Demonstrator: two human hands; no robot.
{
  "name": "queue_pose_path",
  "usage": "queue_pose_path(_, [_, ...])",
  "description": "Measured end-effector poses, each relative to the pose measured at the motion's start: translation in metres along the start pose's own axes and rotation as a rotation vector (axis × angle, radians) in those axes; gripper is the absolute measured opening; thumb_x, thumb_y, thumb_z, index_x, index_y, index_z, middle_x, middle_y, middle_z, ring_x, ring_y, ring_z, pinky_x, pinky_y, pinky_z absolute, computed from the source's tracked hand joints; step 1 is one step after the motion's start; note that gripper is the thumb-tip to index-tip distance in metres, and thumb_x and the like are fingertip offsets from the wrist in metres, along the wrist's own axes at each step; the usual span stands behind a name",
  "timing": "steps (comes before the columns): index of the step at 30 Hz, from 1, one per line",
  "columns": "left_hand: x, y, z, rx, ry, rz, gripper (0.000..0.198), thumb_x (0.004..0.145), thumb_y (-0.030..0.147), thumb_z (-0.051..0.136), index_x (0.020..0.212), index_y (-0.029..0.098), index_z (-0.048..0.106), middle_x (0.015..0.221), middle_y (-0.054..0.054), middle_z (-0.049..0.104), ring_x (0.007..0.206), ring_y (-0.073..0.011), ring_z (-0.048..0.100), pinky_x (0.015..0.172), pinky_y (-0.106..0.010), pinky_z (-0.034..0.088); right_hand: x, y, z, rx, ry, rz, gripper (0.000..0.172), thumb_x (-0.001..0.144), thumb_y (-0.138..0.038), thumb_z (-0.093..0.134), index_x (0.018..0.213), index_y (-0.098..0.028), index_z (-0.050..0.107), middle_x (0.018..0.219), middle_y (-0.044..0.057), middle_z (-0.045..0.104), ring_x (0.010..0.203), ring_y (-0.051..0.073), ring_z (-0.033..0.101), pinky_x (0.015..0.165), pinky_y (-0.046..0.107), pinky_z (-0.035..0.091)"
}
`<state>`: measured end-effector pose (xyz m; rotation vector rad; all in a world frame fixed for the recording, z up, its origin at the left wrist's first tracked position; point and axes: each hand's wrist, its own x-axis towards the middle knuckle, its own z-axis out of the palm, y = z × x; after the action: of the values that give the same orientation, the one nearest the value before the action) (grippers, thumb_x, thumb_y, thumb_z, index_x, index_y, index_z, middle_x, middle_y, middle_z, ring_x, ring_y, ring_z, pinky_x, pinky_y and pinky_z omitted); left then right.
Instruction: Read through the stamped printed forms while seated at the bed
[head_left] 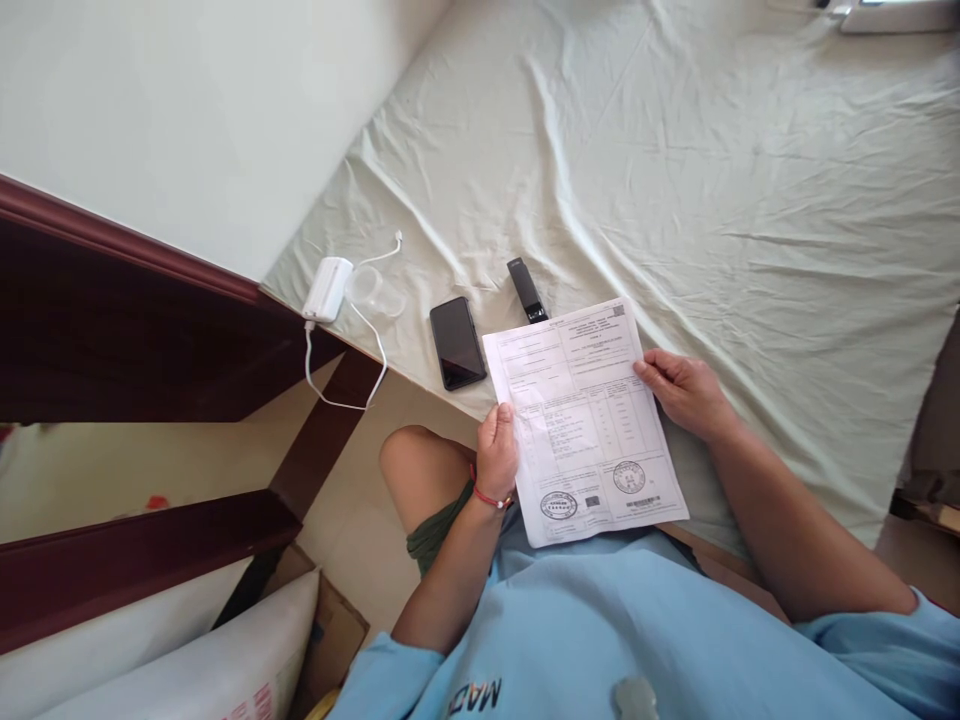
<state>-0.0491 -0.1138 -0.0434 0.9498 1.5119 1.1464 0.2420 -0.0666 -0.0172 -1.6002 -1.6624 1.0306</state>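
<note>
A white printed document (585, 430) with stamps, a table of text and barcodes is held up in front of my chest. My left hand (497, 452), with a red string bracelet at the wrist, pinches its left edge. Gripping the right edge between thumb and fingers is my right hand (688, 392). Just beyond the paper's top edge lies a black stapler-like object (526, 288), its near end close to the sheet. A black smartphone (457, 343) rests to the left of the paper, near the edge of the cloth-covered surface.
A pale wrinkled cloth (675, 200) covers the surface. At its left corner are a white power adapter (328, 289) with a cable hanging over the edge and a clear plastic cup (375, 292). Dark red wooden framing (135, 240) stands left; a white sack (247, 650) sits below.
</note>
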Motion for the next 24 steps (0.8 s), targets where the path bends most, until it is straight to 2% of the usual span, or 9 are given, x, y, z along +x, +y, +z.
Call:
queue_pose_path(4, [0.0, 0.0002, 0.0003, 0.019, 0.007, -0.004, 0.062, 0.093, 0.077, 0.062, 0.095, 0.016, 0.073, 0.092, -0.006, 0.078, 0.083, -0.0171, 0.067, 0.079, -0.029, 0.053, -0.0003, -0.0013, -0.0005, 0.029, -0.006, -0.02, 0.04, 0.1, -0.054, 0.05, 0.078, -0.023, 0.061, 0.076, 0.004, 0.07, 0.068, 0.02, 0.06, 0.066, 0.034, 0.043])
queue_pose_path(9, [0.0011, 0.0006, 0.0008, 0.049, -0.006, -0.007, 0.063, 0.094, 0.077, 0.06, 0.097, 0.016, 0.073, 0.093, -0.007, 0.078, 0.082, -0.0174, 0.066, 0.078, -0.03, 0.051, 0.0001, -0.0009, -0.0001, 0.005, 0.006, -0.005, 0.039, 0.099, -0.053, 0.052, 0.078, -0.023, 0.063, 0.067, 0.002, 0.064, 0.064, 0.019, 0.057, 0.063, 0.034, 0.042])
queue_pose_path(15, [0.0019, 0.0038, 0.0023, 0.089, -0.009, 0.004, 0.064, 0.094, 0.079, 0.059, 0.093, 0.016, 0.072, 0.09, -0.007, 0.077, 0.081, -0.0182, 0.066, 0.076, -0.03, 0.052, -0.0001, -0.0015, -0.0004, -0.007, -0.001, 0.014, 0.038, 0.099, -0.052, 0.051, 0.076, -0.023, 0.061, 0.067, 0.002, 0.063, 0.063, 0.019, 0.057, 0.064, 0.034, 0.042])
queue_pose_path(24, [0.0012, 0.0059, 0.0024, 0.126, -0.002, 0.018, 0.066, 0.093, 0.081, 0.058, 0.093, 0.017, 0.072, 0.09, -0.007, 0.077, 0.083, -0.0187, 0.066, 0.077, -0.031, 0.052, -0.0011, -0.0052, -0.0003, 0.01, -0.007, 0.006, 0.039, 0.099, -0.054, 0.049, 0.078, -0.023, 0.062, 0.073, 0.004, 0.069, 0.066, 0.02, 0.06, 0.065, 0.034, 0.043])
